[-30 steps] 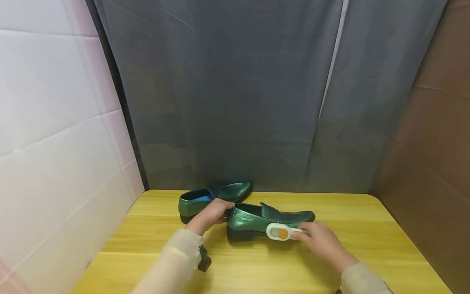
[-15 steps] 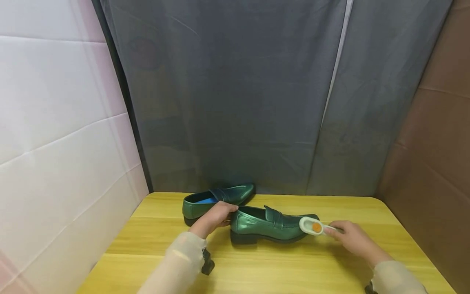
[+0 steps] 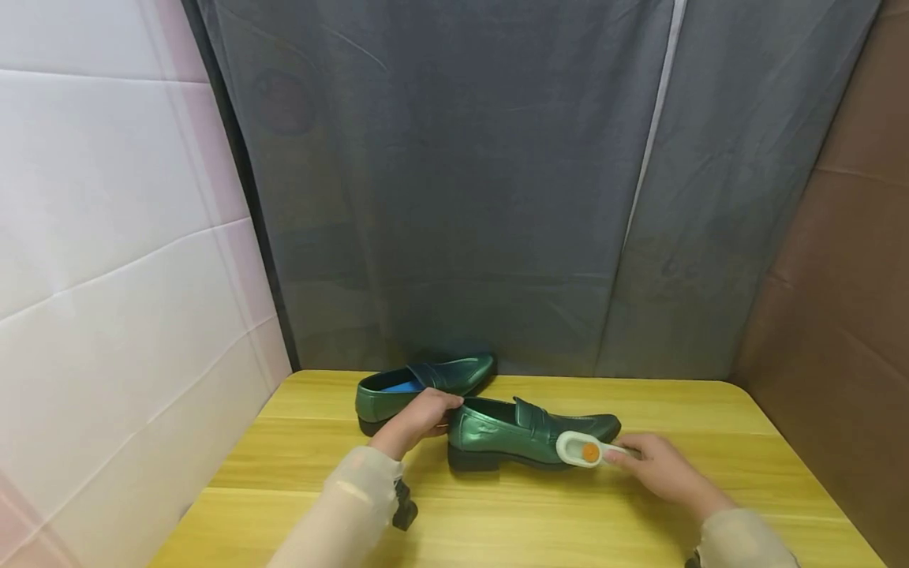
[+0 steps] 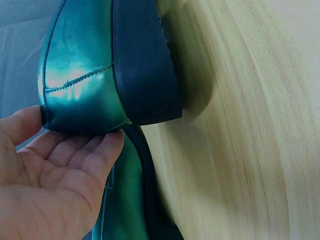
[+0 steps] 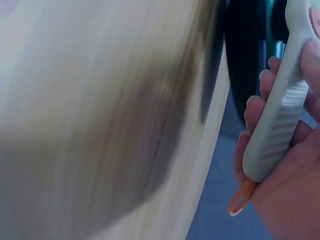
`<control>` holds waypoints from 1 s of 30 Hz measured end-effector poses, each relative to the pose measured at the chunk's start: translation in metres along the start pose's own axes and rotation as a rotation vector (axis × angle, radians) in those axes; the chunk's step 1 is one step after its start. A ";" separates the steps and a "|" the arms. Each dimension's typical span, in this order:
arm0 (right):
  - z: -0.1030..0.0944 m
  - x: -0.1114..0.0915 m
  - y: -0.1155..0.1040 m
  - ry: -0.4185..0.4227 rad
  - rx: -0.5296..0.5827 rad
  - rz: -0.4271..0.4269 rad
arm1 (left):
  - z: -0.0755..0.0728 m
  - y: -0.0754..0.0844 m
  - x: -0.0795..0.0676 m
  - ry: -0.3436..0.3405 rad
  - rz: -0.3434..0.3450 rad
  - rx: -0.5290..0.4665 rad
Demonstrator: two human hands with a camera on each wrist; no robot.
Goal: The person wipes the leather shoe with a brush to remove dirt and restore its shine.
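Note:
A shiny green loafer (image 3: 497, 430) with a dark sole stands side-on at the table's middle, toe to the right. At its back, my left hand (image 3: 420, 420) grips the heel end. The left wrist view shows the thumb at the collar and curled fingers (image 4: 102, 155) against the heel's back. My right hand (image 3: 656, 465) grips the handle of a white shoe brush (image 5: 280, 117) with an orange button and an orange cord loop. The brush head (image 3: 574, 448) overlaps the loafer's near side toward the toe; its working face is hidden in the head view.
A second green loafer (image 3: 450, 375) with a blue insole stands behind, near the table's back edge. The wooden table (image 3: 497, 521) meets a grey curtain (image 3: 454, 197) at the back. A white panel (image 3: 128, 237) flanks the left, a brown one (image 3: 831, 276) the right.
My right hand has moved the brush right toward the toe, then a little back left along the loafer's side. My left hand keeps its grip at the heel.

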State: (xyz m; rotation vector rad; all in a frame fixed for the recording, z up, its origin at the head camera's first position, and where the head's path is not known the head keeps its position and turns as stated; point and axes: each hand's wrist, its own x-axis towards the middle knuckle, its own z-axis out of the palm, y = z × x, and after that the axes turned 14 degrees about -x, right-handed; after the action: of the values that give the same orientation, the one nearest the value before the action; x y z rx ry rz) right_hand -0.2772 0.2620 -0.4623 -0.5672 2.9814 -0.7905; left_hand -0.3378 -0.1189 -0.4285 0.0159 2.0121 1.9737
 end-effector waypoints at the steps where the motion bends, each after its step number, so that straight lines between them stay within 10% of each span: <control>1: 0.002 0.002 -0.003 -0.002 0.004 -0.007 | 0.000 0.000 0.000 -0.002 -0.002 0.002; 30: 0.049 0.059 -0.156 0.134 -0.316 -0.040 | 0.001 0.003 -0.004 0.015 0.022 0.033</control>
State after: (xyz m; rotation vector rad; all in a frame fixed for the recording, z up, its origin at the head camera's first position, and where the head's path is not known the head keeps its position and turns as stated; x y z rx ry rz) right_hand -0.2744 0.0920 -0.4254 -0.6037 3.2540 -0.3714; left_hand -0.3343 -0.1189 -0.4243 0.0317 2.0620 1.9595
